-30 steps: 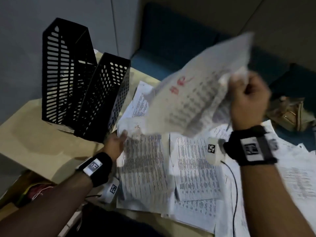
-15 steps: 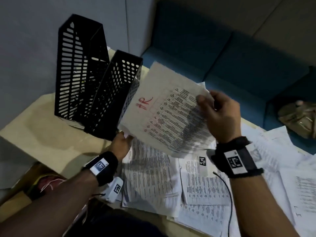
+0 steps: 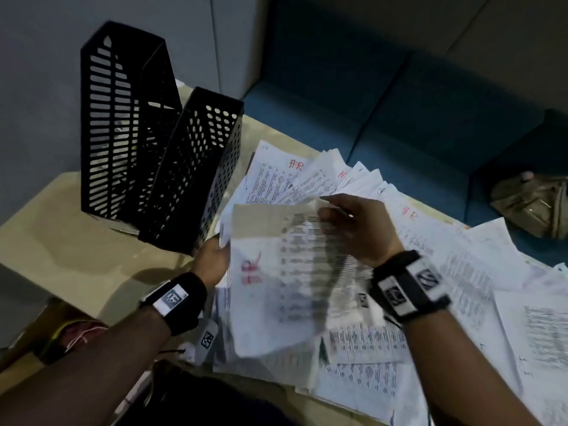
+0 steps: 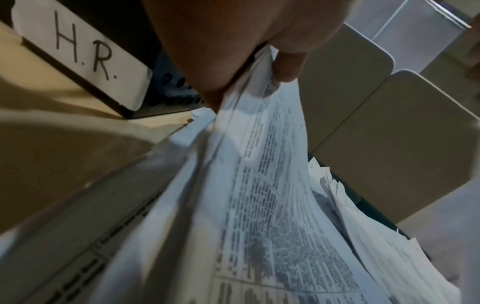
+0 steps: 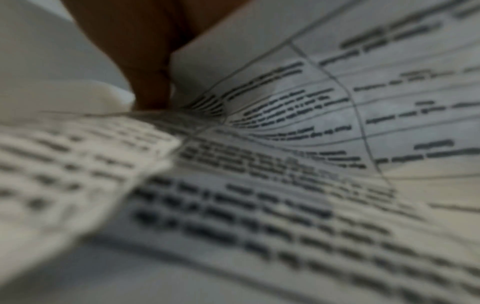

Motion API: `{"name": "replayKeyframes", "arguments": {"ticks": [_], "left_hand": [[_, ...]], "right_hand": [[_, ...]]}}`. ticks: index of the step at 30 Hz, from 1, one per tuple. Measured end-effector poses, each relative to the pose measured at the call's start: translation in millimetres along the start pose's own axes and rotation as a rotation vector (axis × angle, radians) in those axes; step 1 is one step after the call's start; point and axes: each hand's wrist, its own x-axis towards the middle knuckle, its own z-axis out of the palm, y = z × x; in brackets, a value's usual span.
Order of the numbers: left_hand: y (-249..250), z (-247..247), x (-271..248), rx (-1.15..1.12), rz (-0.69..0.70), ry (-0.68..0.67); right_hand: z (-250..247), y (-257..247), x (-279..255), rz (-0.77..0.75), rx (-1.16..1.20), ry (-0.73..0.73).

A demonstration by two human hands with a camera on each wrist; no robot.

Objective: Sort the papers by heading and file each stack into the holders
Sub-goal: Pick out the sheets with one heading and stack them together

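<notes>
Two black perforated file holders [image 3: 159, 149] stand at the table's far left; the near one carries a white label reading H.R. [image 4: 83, 53]. My right hand [image 3: 347, 222] pinches the top corner of a printed sheet [image 3: 276, 281] with a red HR heading, held low over the papers. My left hand [image 3: 215, 259] grips the left edge of a thin stack of sheets [image 4: 259, 185], thumb on top, just in front of the near holder. More printed papers [image 3: 445, 262], some marked HR in red, lie spread across the table. The right wrist view shows only blurred print [image 5: 259, 185].
The beige table [image 3: 76, 241] has bare surface in front of the holders. A blue sofa [image 3: 368, 103] runs behind the table, with an olive bag [image 3: 531, 204] on it at the right. A grey wall rises behind the holders.
My right hand has swung the HR sheet down from high in the air to lie over the stack at my left hand. The left hand has stayed by the near holder.
</notes>
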Motion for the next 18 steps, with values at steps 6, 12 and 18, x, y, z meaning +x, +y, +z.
{"name": "replayKeyframes", "arguments": {"ticks": [6, 12, 18], "left_hand": [[1.8, -1.8, -19.2, -0.133, -0.042, 0.007], [-28.7, -3.4, -10.8, -0.232, 0.034, -0.027], [-28.2, 5.1, -14.5, -0.143, 0.168, -0.053]], "right_hand": [[78.8, 46.9, 20.1, 0.189, 0.052, 0.091], [78.0, 91.1, -6.9, 0.46, 0.313, 0.441], [90.5, 124.7, -51.0, 0.63, 0.172, 0.111]]}}
